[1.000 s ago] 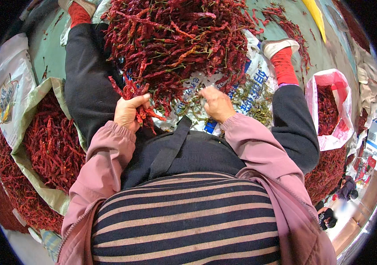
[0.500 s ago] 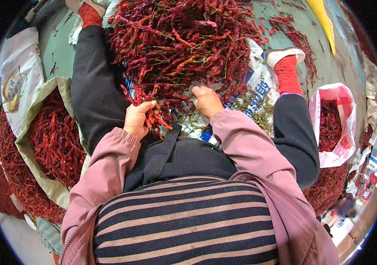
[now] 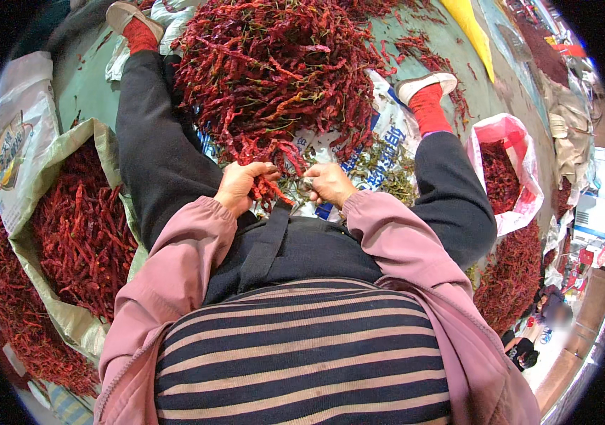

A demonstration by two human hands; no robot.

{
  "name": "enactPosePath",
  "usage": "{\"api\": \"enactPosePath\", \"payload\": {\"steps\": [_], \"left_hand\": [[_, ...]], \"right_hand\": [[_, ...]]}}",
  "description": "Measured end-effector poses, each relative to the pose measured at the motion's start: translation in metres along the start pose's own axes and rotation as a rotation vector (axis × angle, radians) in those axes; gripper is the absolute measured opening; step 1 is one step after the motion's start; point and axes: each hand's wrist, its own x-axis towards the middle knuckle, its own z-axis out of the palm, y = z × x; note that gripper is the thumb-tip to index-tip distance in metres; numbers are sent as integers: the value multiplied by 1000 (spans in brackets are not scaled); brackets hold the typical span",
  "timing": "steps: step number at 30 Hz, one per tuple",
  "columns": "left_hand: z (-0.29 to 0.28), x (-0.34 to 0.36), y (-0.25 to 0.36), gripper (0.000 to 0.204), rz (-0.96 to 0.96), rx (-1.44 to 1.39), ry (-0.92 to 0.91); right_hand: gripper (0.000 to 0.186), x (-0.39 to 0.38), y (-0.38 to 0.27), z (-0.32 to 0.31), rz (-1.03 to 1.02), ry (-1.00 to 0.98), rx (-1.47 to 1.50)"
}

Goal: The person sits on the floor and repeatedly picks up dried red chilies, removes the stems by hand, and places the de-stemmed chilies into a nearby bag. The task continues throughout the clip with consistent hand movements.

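My left hand [image 3: 241, 187] is closed around a small bunch of dried red chilies [image 3: 267, 190], which stick out past its thumb and fingers. Close beside it, my right hand [image 3: 332, 184] has its thumb and fingers pinched together near the ends of those chilies. Whatever is between its fingertips is too small to make out. Beyond both hands rises a large heap of dried red chilies [image 3: 274, 71], many with pale green stems. A printed white and blue sheet [image 3: 387, 127] lies partly under the heap, with greenish stem scraps [image 3: 380, 170] scattered on it.
At the left stands an open pale green sack [image 3: 30, 244] full of red chilies, with a white printed bag [image 3: 23, 134] behind it. A pink and white sack [image 3: 529, 166] with chilies stands at the right. My outstretched legs flank the heap. Another person [image 3: 549, 304] is far right.
My right hand has come down from the heap's near edge and closer to my left hand. My left hand keeps its bunch of chilies. The whole view has shifted slightly.
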Motion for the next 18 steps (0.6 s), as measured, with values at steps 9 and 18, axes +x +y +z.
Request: {"api": "enactPosePath", "payload": {"steps": [9,18], "left_hand": [[9,-4,5,17,74,18,-1],[23,-10,-1,22,305,208,192]], "right_hand": [[24,-7,-24,31,-166,-121,-153],[22,24,-6,45,-484,79,-545]]}}
